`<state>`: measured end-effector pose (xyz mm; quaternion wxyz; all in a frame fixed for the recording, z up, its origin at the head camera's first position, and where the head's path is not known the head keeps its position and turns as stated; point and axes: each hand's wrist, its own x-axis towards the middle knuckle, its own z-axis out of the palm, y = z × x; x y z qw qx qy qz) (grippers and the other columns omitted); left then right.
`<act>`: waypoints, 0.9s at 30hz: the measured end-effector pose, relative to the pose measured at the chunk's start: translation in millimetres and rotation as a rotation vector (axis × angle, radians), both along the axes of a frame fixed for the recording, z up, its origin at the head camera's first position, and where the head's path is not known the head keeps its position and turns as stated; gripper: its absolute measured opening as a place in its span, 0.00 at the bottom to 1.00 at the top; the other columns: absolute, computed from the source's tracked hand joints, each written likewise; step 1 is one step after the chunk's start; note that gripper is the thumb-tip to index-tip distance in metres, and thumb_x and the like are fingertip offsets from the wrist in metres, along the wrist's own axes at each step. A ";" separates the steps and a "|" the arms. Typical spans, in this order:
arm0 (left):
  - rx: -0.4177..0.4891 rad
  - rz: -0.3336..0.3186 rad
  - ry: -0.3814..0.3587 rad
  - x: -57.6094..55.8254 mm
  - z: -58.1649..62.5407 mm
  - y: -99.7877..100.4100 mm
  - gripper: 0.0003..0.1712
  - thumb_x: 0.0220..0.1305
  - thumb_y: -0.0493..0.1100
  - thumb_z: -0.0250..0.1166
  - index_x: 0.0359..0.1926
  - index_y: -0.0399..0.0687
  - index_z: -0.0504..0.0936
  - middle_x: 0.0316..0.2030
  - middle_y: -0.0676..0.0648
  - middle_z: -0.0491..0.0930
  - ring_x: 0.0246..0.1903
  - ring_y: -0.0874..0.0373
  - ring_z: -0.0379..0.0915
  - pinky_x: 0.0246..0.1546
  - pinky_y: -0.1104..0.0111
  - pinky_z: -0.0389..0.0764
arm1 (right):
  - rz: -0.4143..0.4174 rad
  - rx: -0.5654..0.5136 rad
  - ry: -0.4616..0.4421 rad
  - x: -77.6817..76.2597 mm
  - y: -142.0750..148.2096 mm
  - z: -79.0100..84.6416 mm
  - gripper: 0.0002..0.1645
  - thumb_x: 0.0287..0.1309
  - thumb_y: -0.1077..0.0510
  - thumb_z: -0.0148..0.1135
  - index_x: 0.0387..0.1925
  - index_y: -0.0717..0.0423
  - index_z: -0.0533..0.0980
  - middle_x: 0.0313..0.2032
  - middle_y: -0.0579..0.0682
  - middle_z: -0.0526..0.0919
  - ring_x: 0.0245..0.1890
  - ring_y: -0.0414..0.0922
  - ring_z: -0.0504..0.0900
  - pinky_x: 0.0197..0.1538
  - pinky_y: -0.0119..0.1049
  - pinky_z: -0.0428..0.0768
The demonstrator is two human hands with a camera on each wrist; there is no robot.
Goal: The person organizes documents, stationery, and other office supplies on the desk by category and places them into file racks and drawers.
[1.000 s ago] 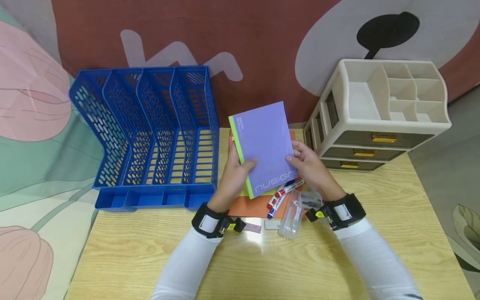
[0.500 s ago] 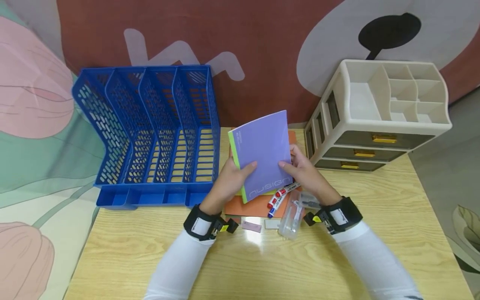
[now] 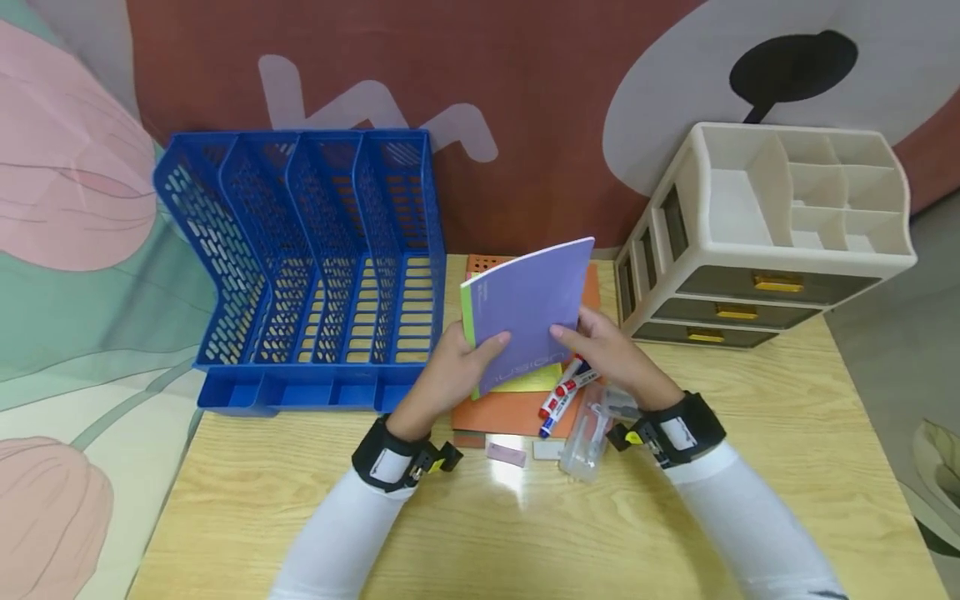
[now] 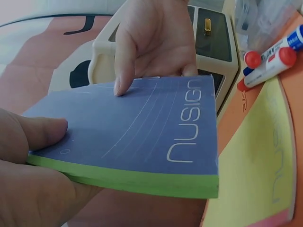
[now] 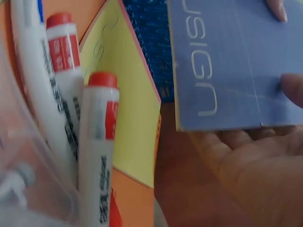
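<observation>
Your left hand (image 3: 455, 360) gripping the green-edged side of a purple notebook (image 3: 528, 308), your right hand (image 3: 609, 348) pinching its opposite side, thumbs on top, the notebook tilted above a yellow notebook (image 3: 534, 380) and markers (image 3: 558, 402), blue file rack (image 3: 300, 400) to your left, white drawer unit (image 3: 705, 179) to your right.

Grips the purple notebook (image 3: 525, 317) from both sides, with the left hand (image 3: 448, 367) at its green-edged side and the right hand (image 3: 603, 342) at the opposite one. Lays both thumbs (image 4: 52, 130) on top of it, with the right hand's fingers (image 5: 221, 147) beneath. Reaches toward it with converging forearms (image 3: 341, 525), wrists (image 3: 408, 421) well apart.
</observation>
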<state>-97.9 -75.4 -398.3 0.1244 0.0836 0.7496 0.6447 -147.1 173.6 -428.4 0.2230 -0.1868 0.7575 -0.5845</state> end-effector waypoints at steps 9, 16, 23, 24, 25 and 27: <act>-0.048 0.054 0.147 11.5 18.9 -16.8 0.23 0.78 0.41 0.56 0.69 0.41 0.74 0.61 0.38 0.82 0.60 0.44 0.81 0.58 0.53 0.84 | 0.063 0.096 0.129 9.0 8.4 -1.7 0.32 0.79 0.58 0.50 0.78 0.60 0.58 0.75 0.63 0.66 0.74 0.62 0.67 0.71 0.53 0.71; -0.086 0.182 0.190 19.1 29.4 -37.3 0.22 0.77 0.42 0.59 0.67 0.39 0.75 0.58 0.36 0.84 0.57 0.42 0.83 0.55 0.49 0.85 | 0.037 0.283 0.210 17.7 20.0 -6.3 0.32 0.79 0.51 0.52 0.77 0.53 0.62 0.75 0.60 0.67 0.74 0.60 0.68 0.69 0.62 0.72; -0.080 0.274 0.294 21.9 38.2 -60.8 0.24 0.76 0.39 0.59 0.69 0.39 0.72 0.60 0.36 0.82 0.59 0.40 0.82 0.55 0.46 0.84 | 0.034 0.403 0.280 23.5 26.8 -6.8 0.32 0.77 0.52 0.55 0.77 0.53 0.63 0.78 0.56 0.62 0.79 0.59 0.59 0.76 0.62 0.62; -0.078 0.290 0.296 22.0 39.3 -64.0 0.23 0.76 0.38 0.59 0.69 0.39 0.72 0.60 0.36 0.82 0.58 0.40 0.82 0.54 0.46 0.85 | 0.033 0.414 0.290 24.3 28.2 -6.8 0.32 0.76 0.54 0.56 0.77 0.53 0.63 0.78 0.56 0.62 0.79 0.59 0.59 0.76 0.62 0.62; -0.076 0.304 0.297 22.1 40.6 -67.1 0.23 0.76 0.38 0.59 0.69 0.39 0.72 0.60 0.36 0.82 0.57 0.40 0.83 0.53 0.47 0.85 | 0.030 0.426 0.303 25.0 29.6 -7.0 0.32 0.76 0.55 0.56 0.77 0.53 0.63 0.78 0.56 0.62 0.79 0.59 0.59 0.76 0.62 0.63; -0.086 0.337 0.295 22.0 42.5 -73.2 0.23 0.76 0.39 0.59 0.68 0.39 0.73 0.60 0.36 0.82 0.56 0.41 0.83 0.51 0.49 0.86 | 0.025 0.460 0.344 26.3 32.9 -8.2 0.33 0.75 0.57 0.57 0.77 0.53 0.63 0.78 0.57 0.62 0.78 0.60 0.60 0.75 0.63 0.64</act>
